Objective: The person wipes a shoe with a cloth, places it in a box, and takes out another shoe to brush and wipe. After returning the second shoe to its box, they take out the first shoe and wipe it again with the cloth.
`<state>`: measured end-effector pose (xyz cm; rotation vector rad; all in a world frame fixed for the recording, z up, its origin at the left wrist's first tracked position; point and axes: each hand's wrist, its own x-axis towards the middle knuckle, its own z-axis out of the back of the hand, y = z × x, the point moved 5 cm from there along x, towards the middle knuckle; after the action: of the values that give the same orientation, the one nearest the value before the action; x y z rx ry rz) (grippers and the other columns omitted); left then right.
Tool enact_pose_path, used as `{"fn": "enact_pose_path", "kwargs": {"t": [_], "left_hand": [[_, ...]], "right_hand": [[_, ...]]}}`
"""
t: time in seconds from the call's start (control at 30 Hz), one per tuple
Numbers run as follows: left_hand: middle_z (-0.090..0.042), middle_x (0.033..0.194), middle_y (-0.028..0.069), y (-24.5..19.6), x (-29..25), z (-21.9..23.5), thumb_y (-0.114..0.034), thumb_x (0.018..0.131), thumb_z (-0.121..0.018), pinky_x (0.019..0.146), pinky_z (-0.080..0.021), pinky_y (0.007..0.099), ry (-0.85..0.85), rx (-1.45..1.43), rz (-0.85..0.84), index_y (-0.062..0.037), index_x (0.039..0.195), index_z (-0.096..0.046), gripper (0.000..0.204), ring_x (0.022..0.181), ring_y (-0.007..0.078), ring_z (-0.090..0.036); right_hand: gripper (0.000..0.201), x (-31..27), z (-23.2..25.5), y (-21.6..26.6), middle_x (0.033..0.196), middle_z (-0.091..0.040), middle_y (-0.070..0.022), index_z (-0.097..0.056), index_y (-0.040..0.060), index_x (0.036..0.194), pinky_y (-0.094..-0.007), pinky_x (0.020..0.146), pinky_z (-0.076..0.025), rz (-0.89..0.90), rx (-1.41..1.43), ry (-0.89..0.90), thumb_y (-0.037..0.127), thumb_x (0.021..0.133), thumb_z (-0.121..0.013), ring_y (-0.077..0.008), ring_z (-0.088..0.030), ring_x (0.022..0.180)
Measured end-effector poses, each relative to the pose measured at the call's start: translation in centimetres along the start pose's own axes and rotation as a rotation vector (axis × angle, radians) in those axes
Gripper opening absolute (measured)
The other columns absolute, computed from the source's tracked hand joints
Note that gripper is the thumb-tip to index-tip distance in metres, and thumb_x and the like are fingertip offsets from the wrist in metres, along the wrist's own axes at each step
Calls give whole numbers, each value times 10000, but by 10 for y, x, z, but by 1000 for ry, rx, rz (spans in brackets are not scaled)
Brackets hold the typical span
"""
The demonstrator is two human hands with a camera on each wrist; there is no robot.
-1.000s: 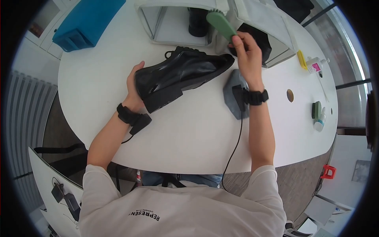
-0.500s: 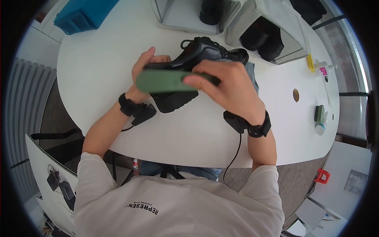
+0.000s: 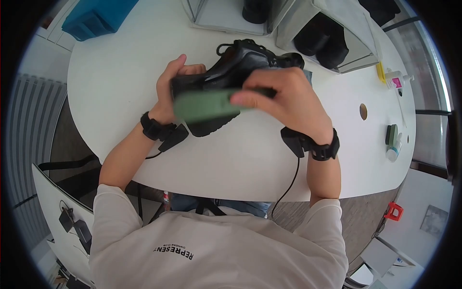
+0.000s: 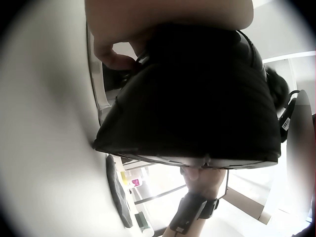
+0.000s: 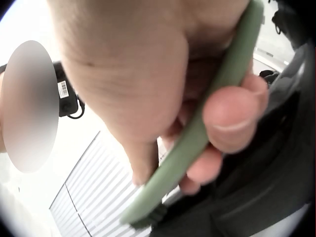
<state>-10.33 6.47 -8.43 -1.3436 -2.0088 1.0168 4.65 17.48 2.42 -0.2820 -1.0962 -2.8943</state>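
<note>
A black lace-up shoe [image 3: 238, 65] lies on its side over the white table, toe to the right. My left hand [image 3: 166, 91] grips it at the heel end, and fingers curl over its edge in the left wrist view, where the dark heel [image 4: 197, 98] fills the middle. In my right hand [image 3: 291, 98] is a green-backed brush [image 3: 204, 106], held with thumb and fingers. The brush overlaps the shoe's heel and side in the head view, blurred by motion. Dark bristles show under its green back [image 5: 182, 145] in the right wrist view, close against the black leather.
A grey cloth [image 3: 308, 76] lies by the shoe's toe. Behind stand two white fabric boxes [image 3: 308, 19] with black items inside. A blue case [image 3: 98, 19] sits back left. On the right are a pump bottle [image 3: 395, 82], another green brush [image 3: 392, 134] and a white bottle [image 3: 393, 151].
My right hand has brought the brush from near the right box down and left onto the shoe, then shifted slightly. My left hand stays at the heel while the shoe has turned a little.
</note>
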Motion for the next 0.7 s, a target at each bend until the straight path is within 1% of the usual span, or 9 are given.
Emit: {"fn": "enact_pose_path", "kwargs": {"t": [0.1, 0.17, 0.2, 0.3, 0.43, 0.5, 0.6, 0.67, 0.7], "left_hand": [[-410, 620, -1, 3, -9, -3, -448, 953, -335, 599, -375, 270, -228, -148, 207, -85, 613, -441, 509, 614, 131, -431], [-596, 742, 45, 1, -11, 0, -451, 944, -370, 675, -457, 265, -331, -131, 235, -24, 794, -595, 505, 700, 152, -563], [-678, 893, 97, 8, -11, 15, -455, 932, -402, 752, -484, 266, -271, -178, 259, 15, 959, -648, 531, 793, 183, -620], [-682, 912, 101, 18, -11, 29, -457, 925, -419, 786, -489, 289, -299, -303, 308, 8, 997, -654, 526, 810, 204, -626], [-682, 969, 118, 9, -14, 4, -458, 925, -420, 840, -497, 344, -379, -372, 325, -5, 1043, -653, 524, 874, 251, -637], [-673, 1036, 129, 15, -13, 37, -461, 925, -413, 854, -495, 354, -209, -323, 313, -7, 1081, -644, 533, 934, 251, -632], [-661, 1081, 137, 12, -10, 24, -467, 925, -412, 871, -488, 359, 47, -392, 296, -12, 1102, -639, 539, 974, 244, -624], [-664, 1054, 136, 12, -16, 14, -499, 921, -407, 879, -484, 358, -373, -348, 367, -18, 1105, -638, 565, 970, 233, -621], [-664, 1054, 136, 13, -17, 15, -499, 921, -407, 879, -484, 358, -373, -349, 365, -18, 1105, -638, 565, 970, 233, -621]], "right_hand": [[383, 0, 4, -10, 541, -547, -108, -676, 17, 705, -315, 476, -402, -115, 35, -196, 385, 794, -731, -266, -520, 474], [393, -1, -3, -3, 545, -546, -111, -675, 12, 693, -315, 479, -399, 76, 39, 55, 387, 800, -727, -258, -514, 475], [390, -2, -3, -5, 546, -551, -111, -682, 10, 709, -315, 475, -395, 76, 32, 29, 384, 816, -717, -245, -496, 466], [389, 0, 2, -14, 546, -550, -117, -686, 5, 728, -322, 473, -391, -160, 104, -109, 380, 833, -703, -243, -482, 462], [392, -2, 2, -30, 544, -548, -121, -684, 1, 740, -330, 470, -384, -187, 157, -95, 378, 845, -691, -247, -469, 456], [394, -4, -3, -24, 536, -539, -121, -682, -4, 748, -330, 467, -376, -96, 123, 101, 376, 855, -683, -244, -467, 452], [402, -4, 0, -28, 535, -543, -114, -680, -2, 743, -329, 467, -373, -67, 118, -74, 383, 857, -680, -237, -467, 452], [406, -4, 3, -32, 537, -545, -112, -680, -1, 740, -327, 468, -374, -132, 86, -125, 388, 855, -681, -237, -469, 453], [409, -3, 7, -35, 539, -547, -111, -679, 1, 736, -326, 470, -374, -188, 54, -173, 394, 853, -682, -237, -471, 455]]}}
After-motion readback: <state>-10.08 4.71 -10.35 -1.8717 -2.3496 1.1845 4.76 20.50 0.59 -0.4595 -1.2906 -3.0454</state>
